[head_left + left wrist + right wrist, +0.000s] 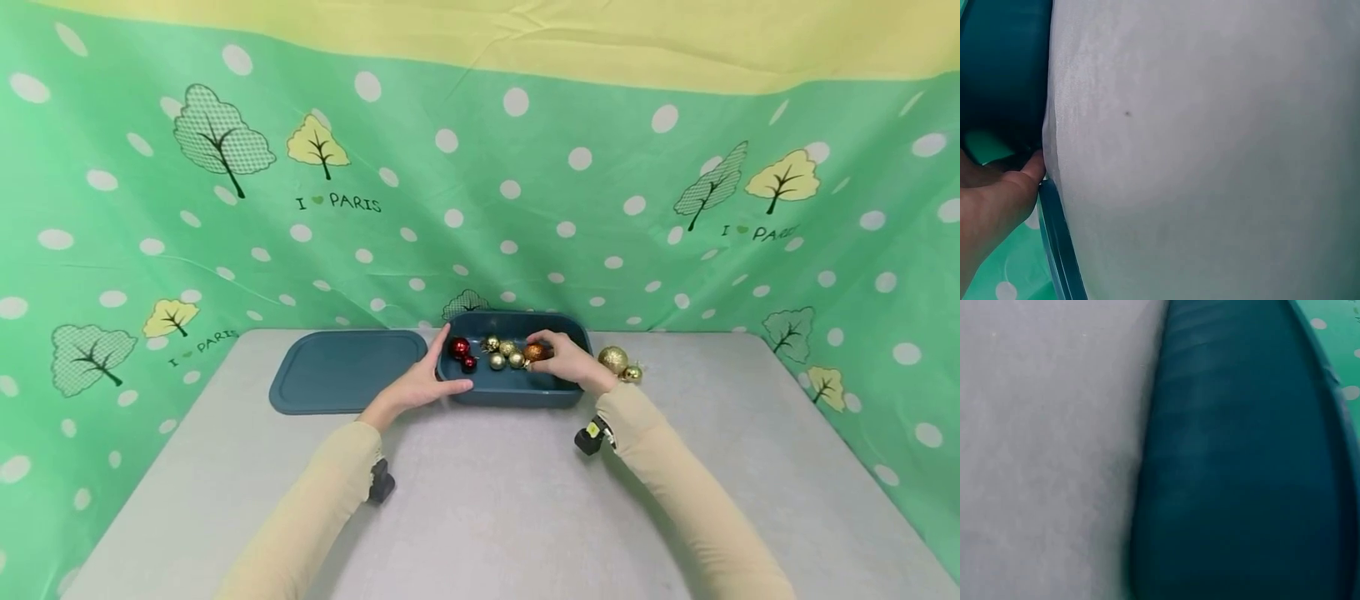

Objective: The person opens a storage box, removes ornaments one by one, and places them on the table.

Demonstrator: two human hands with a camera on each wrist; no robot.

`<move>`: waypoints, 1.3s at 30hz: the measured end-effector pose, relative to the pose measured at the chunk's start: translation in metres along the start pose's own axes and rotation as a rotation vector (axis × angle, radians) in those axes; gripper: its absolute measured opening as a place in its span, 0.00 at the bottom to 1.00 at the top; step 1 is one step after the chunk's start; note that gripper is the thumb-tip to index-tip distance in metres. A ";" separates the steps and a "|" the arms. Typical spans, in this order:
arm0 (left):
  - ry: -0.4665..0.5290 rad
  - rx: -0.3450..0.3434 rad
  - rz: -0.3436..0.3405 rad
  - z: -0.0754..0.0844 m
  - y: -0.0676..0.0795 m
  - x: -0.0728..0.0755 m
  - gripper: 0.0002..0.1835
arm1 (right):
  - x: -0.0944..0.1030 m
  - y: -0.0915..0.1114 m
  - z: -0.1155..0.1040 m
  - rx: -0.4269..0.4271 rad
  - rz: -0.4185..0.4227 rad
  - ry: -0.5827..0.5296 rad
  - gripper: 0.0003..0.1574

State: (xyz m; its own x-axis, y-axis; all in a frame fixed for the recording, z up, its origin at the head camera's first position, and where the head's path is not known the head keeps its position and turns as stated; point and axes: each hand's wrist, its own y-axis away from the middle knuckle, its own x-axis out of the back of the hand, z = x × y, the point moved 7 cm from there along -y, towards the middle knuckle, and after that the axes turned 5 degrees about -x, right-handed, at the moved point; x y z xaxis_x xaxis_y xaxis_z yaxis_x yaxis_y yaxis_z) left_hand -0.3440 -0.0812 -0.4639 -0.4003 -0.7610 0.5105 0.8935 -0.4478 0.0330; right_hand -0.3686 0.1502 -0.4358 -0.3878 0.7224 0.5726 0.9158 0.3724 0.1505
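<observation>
A dark blue box (517,398) without its lid stands at the back of the table. My left hand (420,385) braces its left end, thumb and fingers spread and fairly straight along the wall. In the left wrist view the left hand (1004,194) lies against the box wall (1004,62). Inside the box, my right hand (566,362) pinches a copper bauble (535,352), index finger above and thumb below. Red baubles (460,347) sit at the box's left end, with several gold baubles (507,348) in the middle. In the right wrist view the box wall (1229,456) hides the right hand.
The box's flat blue lid (345,371) lies on the table left of the box. A large gold bauble (612,359) and a smaller gold one (633,373) rest right of the box. Behind the grey table (495,500) hangs a green dotted cloth (480,183).
</observation>
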 end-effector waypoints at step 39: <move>0.027 -0.013 -0.039 0.044 0.023 0.006 0.55 | 0.011 0.027 -0.050 0.305 0.129 -0.130 0.19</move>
State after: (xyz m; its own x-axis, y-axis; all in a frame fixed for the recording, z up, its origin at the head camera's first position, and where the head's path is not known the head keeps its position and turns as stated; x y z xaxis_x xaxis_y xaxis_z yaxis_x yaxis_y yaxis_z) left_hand -0.3170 -0.0752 -0.4224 -0.4399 -0.7555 0.4856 0.8747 -0.4828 0.0413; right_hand -0.3426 0.1397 -0.3849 -0.2988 0.8359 0.4604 0.8924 0.4157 -0.1756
